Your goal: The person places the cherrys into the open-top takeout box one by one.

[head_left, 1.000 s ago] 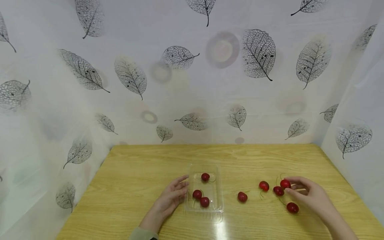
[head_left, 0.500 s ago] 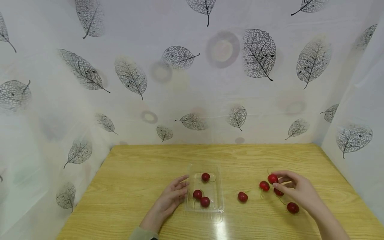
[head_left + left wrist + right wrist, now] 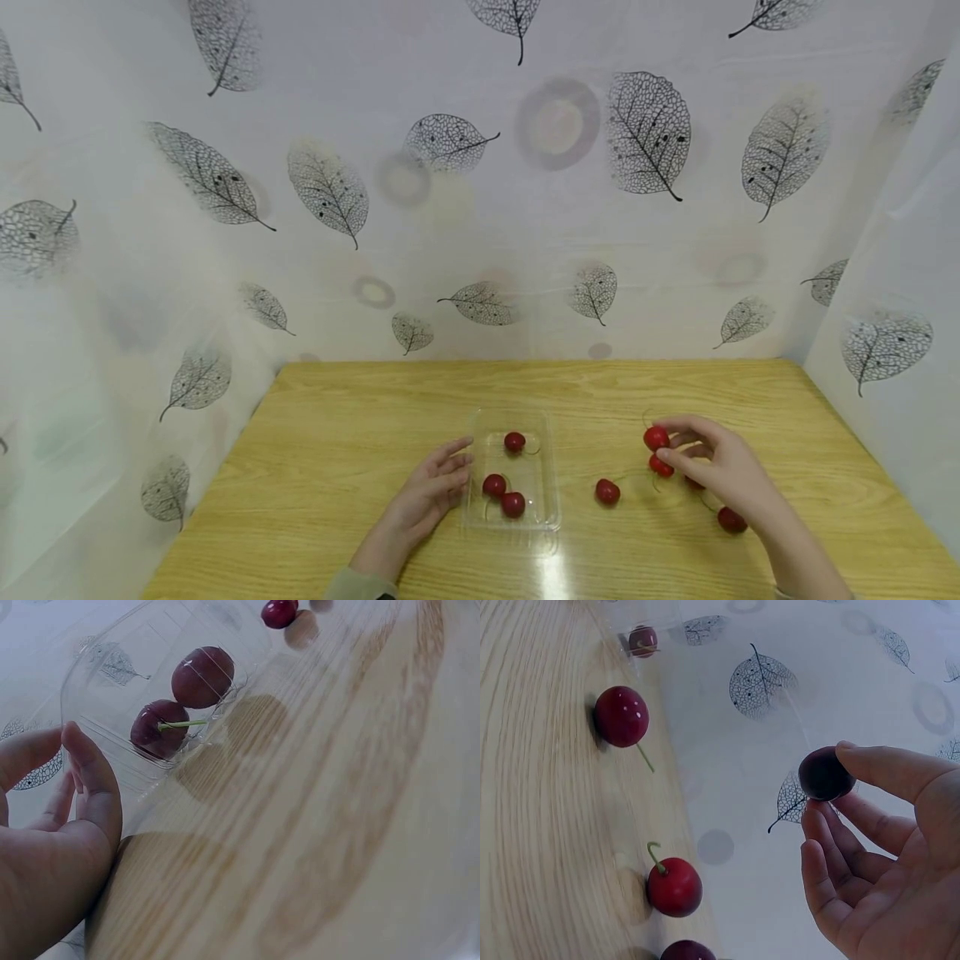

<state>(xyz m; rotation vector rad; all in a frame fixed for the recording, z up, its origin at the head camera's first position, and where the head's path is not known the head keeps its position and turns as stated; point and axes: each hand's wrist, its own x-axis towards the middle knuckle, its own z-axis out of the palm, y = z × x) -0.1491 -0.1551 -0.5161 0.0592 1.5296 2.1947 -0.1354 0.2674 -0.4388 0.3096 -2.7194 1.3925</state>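
Note:
My right hand (image 3: 723,471) pinches a red cherry (image 3: 656,438) between thumb and fingertips, above the table; its thin stem points up. Just below it sits another cherry (image 3: 661,465), and two more are partly hidden behind the hand, including a dark one (image 3: 732,520). In the right wrist view the held cherry (image 3: 821,780) looks nearly black. Beside the left wall of a clear plastic container (image 3: 556,479) is my left hand (image 3: 429,492), fingers loosely extended at that wall. Three cherries lie inside, one at the back (image 3: 514,442) and two touching near the front (image 3: 513,505).
A lone cherry (image 3: 607,492) lies on the wooden table (image 3: 360,400) between the container and the right-hand group. White leaf-printed sheeting (image 3: 480,225) encloses the table at the back and both sides.
My right hand has lifted the cherry off the right-hand group and carried it leftward, over the neighbouring cherry. The left hand and the container have stayed put.

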